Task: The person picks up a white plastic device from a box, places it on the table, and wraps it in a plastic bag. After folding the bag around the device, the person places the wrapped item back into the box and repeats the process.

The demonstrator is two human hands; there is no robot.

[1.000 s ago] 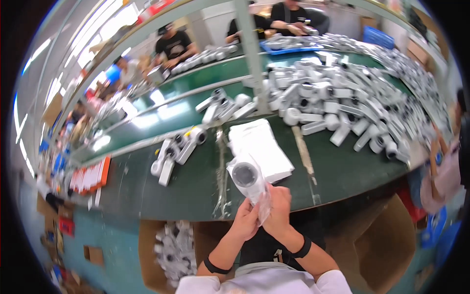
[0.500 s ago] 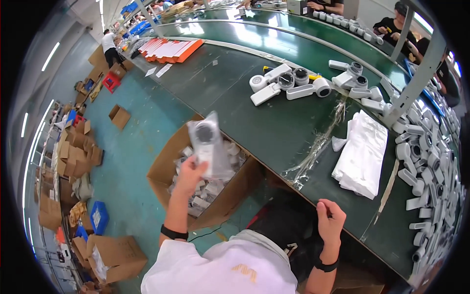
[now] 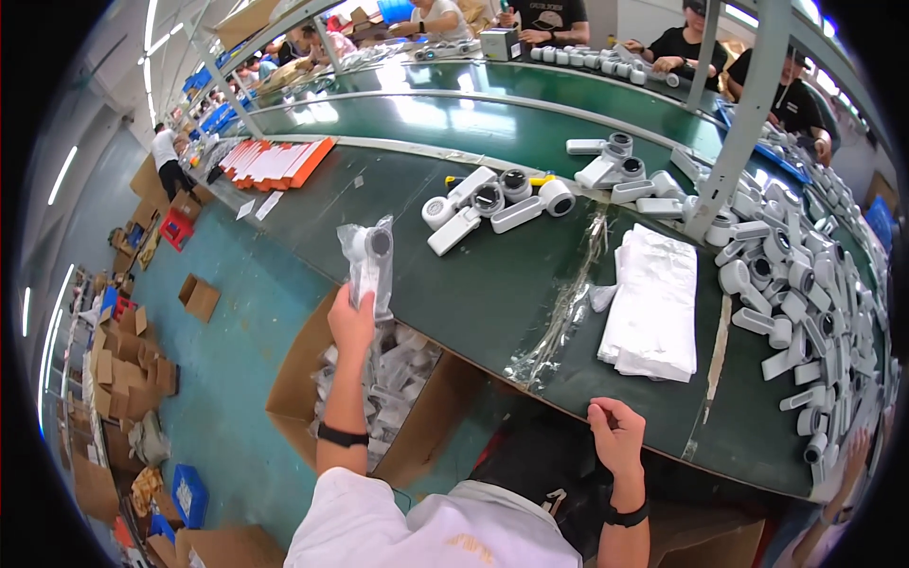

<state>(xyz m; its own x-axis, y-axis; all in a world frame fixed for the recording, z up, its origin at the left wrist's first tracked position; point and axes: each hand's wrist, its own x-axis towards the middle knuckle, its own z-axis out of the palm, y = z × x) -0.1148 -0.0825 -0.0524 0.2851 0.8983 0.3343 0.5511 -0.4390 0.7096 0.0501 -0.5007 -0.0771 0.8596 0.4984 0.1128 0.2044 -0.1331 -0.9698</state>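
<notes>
My left hand (image 3: 354,323) is closed around the lower end of a white handheld fan (image 3: 367,256) in a clear plastic bag. I hold it upright over the table's edge, just above an open cardboard box (image 3: 437,401) of similar bagged pieces (image 3: 390,379). Near the front edge of the dark table, my right hand (image 3: 617,434) is curled, and nothing shows in it. Beyond that hand lies a stack of white plastic bags (image 3: 651,308).
Several unbagged fans (image 3: 456,229) lie in a cluster on the table (image 3: 478,312). A large heap of them (image 3: 757,284) covers the right side. A metal post (image 3: 745,128) rises beside the heap. Orange-and-white cartons (image 3: 275,163) lie far left. A person's hand (image 3: 857,454) shows at right.
My left hand has raised the bagged fan slightly clear of the box, and the fan has turned more upright. My right hand stays by the table edge. The view has shifted, showing more co-workers.
</notes>
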